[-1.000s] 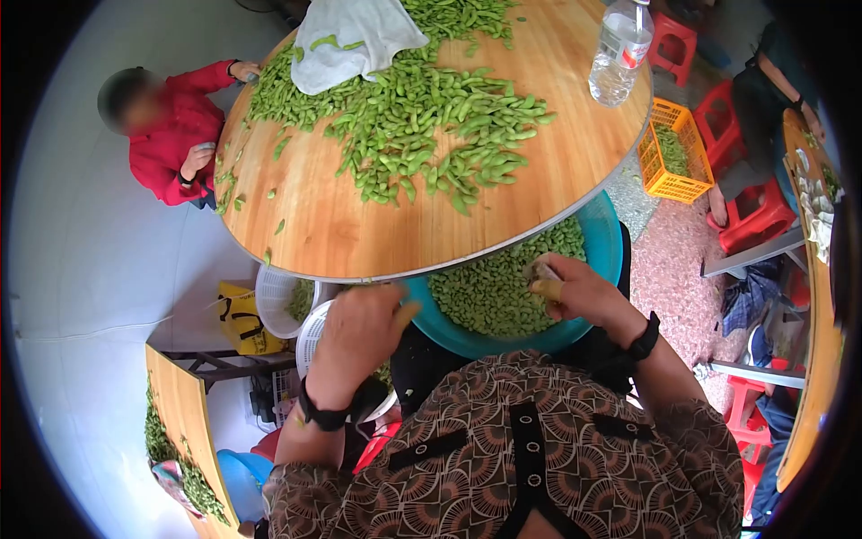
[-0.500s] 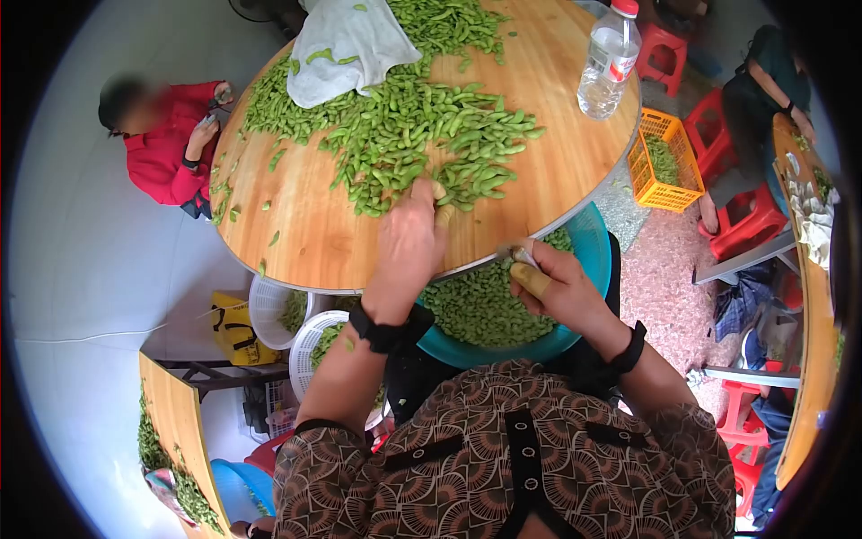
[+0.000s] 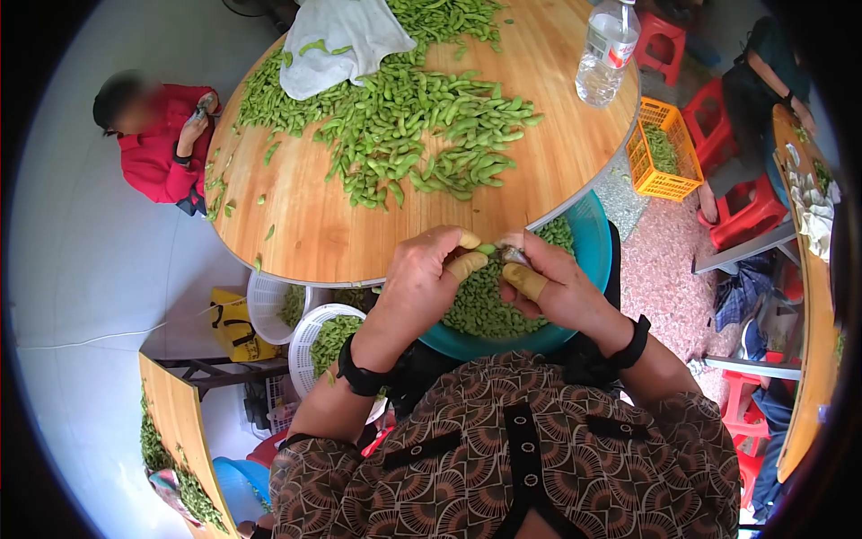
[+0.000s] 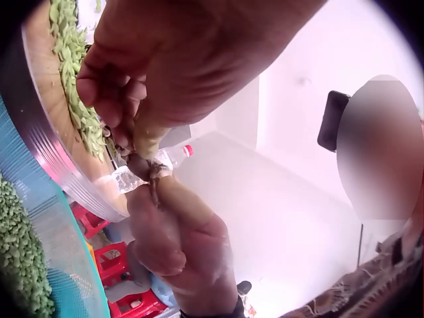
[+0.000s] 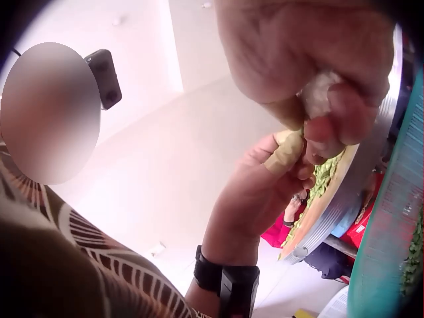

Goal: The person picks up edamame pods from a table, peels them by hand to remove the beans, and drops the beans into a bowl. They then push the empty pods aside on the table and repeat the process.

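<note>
My left hand (image 3: 426,272) pinches a green pod (image 3: 486,249) between a thumb and finger that have yellowish covers. My right hand (image 3: 564,286) meets it at the pod's other end, its covered thumb bent over a small metallic tool (image 3: 514,256). Both hands are above the teal basin (image 3: 588,235) of shelled green beans (image 3: 492,307), just off the table's near edge. In the left wrist view, the fingertips of the left hand (image 4: 179,66) and right hand (image 4: 182,242) come together. The right wrist view shows the right hand (image 5: 311,73) largely hiding the pod.
Pods (image 3: 395,126) lie heaped on the round table (image 3: 296,216), with a white cloth (image 3: 337,45) and a water bottle (image 3: 607,54). White baskets (image 3: 305,346) stand below left, an orange crate (image 3: 666,184) at right. A person in red (image 3: 166,148) is at far left.
My left hand reached up to the pods on the table, then came back towards me with one pod, beside my right hand. The right hand stayed over the basin.
</note>
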Demonstrator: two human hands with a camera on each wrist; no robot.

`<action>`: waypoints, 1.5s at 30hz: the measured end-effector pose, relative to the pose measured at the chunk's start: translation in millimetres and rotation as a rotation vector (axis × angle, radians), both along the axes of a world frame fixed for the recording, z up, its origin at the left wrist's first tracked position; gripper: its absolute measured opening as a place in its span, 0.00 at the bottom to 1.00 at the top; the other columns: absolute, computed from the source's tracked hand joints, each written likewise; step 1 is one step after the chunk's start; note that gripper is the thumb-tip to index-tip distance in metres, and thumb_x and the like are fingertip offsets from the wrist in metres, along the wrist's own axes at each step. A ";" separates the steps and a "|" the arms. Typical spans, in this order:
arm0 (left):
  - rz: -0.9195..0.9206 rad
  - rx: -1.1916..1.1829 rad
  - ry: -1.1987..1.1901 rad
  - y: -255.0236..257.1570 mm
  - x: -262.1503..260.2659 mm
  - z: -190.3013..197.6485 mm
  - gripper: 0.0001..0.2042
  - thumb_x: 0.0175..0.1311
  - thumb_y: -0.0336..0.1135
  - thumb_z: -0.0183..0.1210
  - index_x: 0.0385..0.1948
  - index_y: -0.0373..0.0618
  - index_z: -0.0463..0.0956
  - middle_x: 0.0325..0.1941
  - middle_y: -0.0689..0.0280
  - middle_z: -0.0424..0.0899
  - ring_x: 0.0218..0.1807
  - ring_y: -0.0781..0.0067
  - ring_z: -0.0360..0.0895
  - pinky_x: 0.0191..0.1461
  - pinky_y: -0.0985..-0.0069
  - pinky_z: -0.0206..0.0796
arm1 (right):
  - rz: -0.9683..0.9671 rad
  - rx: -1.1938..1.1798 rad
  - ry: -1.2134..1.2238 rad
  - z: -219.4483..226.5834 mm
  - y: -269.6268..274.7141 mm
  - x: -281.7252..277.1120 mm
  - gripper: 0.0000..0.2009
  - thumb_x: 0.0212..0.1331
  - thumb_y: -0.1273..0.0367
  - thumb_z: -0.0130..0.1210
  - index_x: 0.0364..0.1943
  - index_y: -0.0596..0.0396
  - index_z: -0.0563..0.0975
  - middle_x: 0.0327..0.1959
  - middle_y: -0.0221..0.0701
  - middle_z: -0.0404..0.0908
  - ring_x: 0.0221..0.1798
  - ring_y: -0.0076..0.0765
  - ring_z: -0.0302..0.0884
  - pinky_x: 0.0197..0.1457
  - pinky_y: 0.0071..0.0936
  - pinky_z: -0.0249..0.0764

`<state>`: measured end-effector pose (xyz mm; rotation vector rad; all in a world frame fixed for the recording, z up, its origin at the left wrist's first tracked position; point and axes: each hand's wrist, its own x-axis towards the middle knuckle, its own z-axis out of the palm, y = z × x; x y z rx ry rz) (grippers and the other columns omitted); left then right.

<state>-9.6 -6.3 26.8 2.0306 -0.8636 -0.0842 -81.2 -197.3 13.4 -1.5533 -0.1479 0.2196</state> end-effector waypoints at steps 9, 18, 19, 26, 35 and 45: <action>-0.134 0.093 -0.133 6.0 -13.0 13.6 0.07 0.54 0.22 0.62 0.34 0.39 0.77 0.33 0.57 0.80 0.36 0.54 0.78 0.38 0.69 0.71 | -0.105 -0.339 -0.490 -10.0 4.2 -7.9 0.07 0.65 0.72 0.46 0.44 0.56 0.69 0.26 0.30 0.77 0.17 0.21 0.70 0.21 0.21 0.64; -0.139 -0.018 -0.367 -3.0 -26.5 -9.9 0.08 0.49 0.20 0.62 0.32 0.37 0.77 0.33 0.57 0.79 0.36 0.55 0.77 0.37 0.68 0.71 | 0.283 0.632 0.662 -15.3 -20.9 -0.4 0.09 0.66 0.64 0.49 0.45 0.52 0.70 0.22 0.27 0.73 0.11 0.16 0.59 0.12 0.17 0.52; -0.119 0.028 -0.441 -4.1 -26.6 -13.3 0.08 0.48 0.19 0.62 0.31 0.37 0.76 0.33 0.57 0.78 0.35 0.55 0.76 0.37 0.67 0.70 | 0.186 0.541 0.598 -13.3 -15.1 -3.8 0.09 0.66 0.65 0.49 0.45 0.52 0.70 0.23 0.27 0.73 0.11 0.16 0.60 0.13 0.17 0.52; 0.095 0.024 -0.539 -23.4 -37.4 -28.4 0.11 0.43 0.20 0.58 0.33 0.36 0.74 0.31 0.58 0.74 0.35 0.58 0.72 0.41 0.67 0.68 | -0.319 -0.035 -0.225 -41.9 12.5 -7.7 0.08 0.62 0.74 0.50 0.44 0.55 0.75 0.20 0.22 0.69 0.19 0.13 0.60 0.21 0.16 0.56; 0.288 0.276 -0.578 -9.7 -14.1 -29.8 0.10 0.50 0.23 0.59 0.36 0.36 0.74 0.39 0.54 0.78 0.42 0.51 0.74 0.45 0.60 0.67 | -0.308 -0.182 0.140 -51.4 -15.8 -5.7 0.05 0.57 0.72 0.55 0.31 0.58 0.72 0.18 0.23 0.64 0.21 0.17 0.59 0.24 0.23 0.59; 0.123 0.464 -0.618 -31.5 -12.0 -52.2 0.25 0.61 0.47 0.55 0.47 0.31 0.72 0.66 0.47 0.64 0.70 0.48 0.59 0.72 0.55 0.48 | -0.134 -0.262 0.147 -54.3 -17.2 -19.3 0.07 0.55 0.72 0.57 0.29 0.58 0.70 0.19 0.25 0.62 0.23 0.19 0.59 0.27 0.24 0.62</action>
